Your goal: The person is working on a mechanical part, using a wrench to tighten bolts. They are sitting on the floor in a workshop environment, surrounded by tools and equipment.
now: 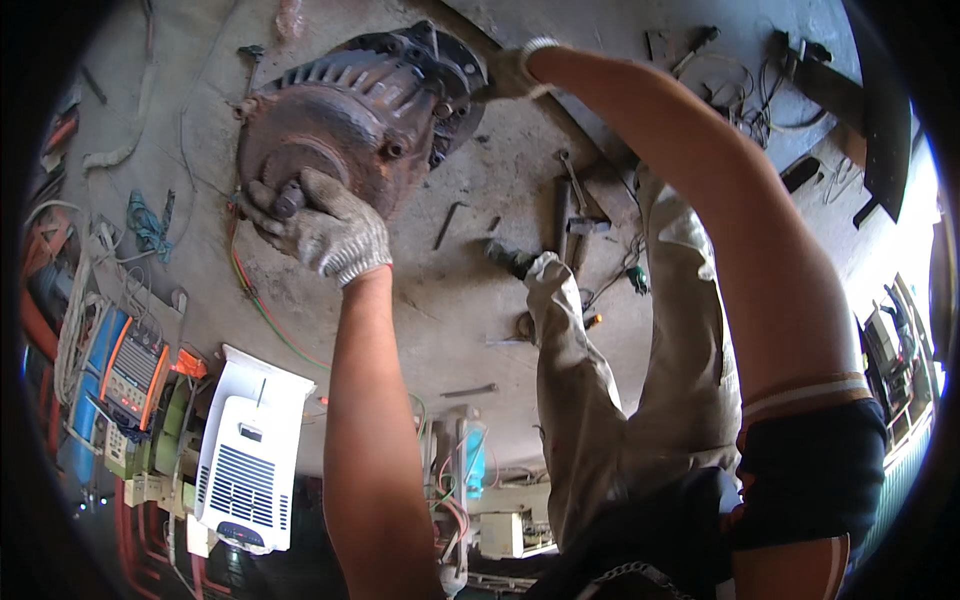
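Note:
A rusty, ribbed electric motor (330, 130) lies on the concrete floor, its round end cover turned toward me. Bolts stick out around its edge, and a dark flange plate (455, 75) with holes forms its far right end. My left hand (325, 225), in a grey knit glove, wraps its fingers round the short shaft stub (288, 198) at the cover's centre. Over at the flange, my right hand (515, 75), gloved too, is closed on the plate's edge; its fingertips are partly hidden.
A hammer (588, 226), a wrench (572, 180) and a hex key (448, 225) lie right of the motor. Cables and tools (760, 95) are at the far right. A white slotted panel (248, 450) and an orange-edged meter (135, 370) stand at the left.

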### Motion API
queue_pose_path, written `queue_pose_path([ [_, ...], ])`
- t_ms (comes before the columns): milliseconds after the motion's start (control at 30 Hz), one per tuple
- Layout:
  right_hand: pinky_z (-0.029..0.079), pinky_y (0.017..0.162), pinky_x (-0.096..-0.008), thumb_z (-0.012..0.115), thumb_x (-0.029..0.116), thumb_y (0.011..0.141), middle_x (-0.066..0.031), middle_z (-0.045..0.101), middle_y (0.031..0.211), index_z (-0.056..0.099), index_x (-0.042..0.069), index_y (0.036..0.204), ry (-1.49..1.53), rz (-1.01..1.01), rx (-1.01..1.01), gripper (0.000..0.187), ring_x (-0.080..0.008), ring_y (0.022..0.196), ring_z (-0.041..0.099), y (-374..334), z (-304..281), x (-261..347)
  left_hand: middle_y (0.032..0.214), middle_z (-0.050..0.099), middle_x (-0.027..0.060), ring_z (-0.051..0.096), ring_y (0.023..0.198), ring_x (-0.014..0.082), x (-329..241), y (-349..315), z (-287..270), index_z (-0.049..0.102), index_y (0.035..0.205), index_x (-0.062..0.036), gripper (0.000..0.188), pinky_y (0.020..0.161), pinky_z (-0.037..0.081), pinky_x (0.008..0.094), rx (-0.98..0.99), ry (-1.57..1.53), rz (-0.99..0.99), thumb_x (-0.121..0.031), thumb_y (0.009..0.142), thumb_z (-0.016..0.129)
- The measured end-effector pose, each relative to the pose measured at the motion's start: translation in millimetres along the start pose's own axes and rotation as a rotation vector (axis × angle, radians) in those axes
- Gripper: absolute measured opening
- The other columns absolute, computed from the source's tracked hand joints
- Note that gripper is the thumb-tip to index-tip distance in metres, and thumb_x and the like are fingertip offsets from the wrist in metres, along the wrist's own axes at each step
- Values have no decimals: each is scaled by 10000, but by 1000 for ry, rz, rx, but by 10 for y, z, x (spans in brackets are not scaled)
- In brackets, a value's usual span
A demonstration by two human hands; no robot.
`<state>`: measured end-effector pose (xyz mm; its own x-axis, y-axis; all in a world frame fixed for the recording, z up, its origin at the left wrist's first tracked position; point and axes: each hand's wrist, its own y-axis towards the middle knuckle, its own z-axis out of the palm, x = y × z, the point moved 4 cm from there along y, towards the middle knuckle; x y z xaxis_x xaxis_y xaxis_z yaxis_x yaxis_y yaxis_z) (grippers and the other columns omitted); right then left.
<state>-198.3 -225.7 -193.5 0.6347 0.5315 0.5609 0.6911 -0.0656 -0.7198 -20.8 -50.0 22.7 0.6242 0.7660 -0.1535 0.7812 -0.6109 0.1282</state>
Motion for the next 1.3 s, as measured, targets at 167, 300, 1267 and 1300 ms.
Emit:
queue_pose_path([
  [167, 530, 806, -422, 502, 667, 950, -154, 729, 928, 747, 35, 1033, 397, 186, -27, 682, -290, 857, 677, -421, 579, -35, 1447, 354, 416, 313, 1369, 544, -4, 3, -10, 423, 1354, 182, 656, 1146, 260, 592, 5, -42, 40, -363, 997, 504],
  [300, 502, 591, -377, 488, 669, 959, -53, 639, 718, 697, 68, 909, 885, 397, -153, 638, -190, 625, 593, -627, 1210, 345, 1458, 379, 383, 312, 1370, 551, 1, 1, -1, 508, 1274, 175, 607, 1151, 247, 597, -2, -35, 52, -367, 1002, 477],
  [1267, 463, 477, -422, 403, 707, 955, -64, 601, 677, 640, 69, 1019, 1812, 632, -403, 683, -257, 506, 569, 200, 1916, 1575, 1439, 380, 415, 406, 1323, 531, 41, 19, 5, 411, 1409, 121, 707, 1134, 316, 535, 38, -34, 2, -459, 1005, 434],
  [1300, 460, 475, -423, 405, 706, 955, -68, 600, 666, 651, 70, 990, 1751, 664, -385, 683, -259, 504, 571, 129, 1924, 1513, 1436, 381, 417, 416, 1315, 531, 39, 26, -2, 407, 1413, 117, 710, 1130, 324, 533, 10, -50, 14, -463, 1004, 436],
])
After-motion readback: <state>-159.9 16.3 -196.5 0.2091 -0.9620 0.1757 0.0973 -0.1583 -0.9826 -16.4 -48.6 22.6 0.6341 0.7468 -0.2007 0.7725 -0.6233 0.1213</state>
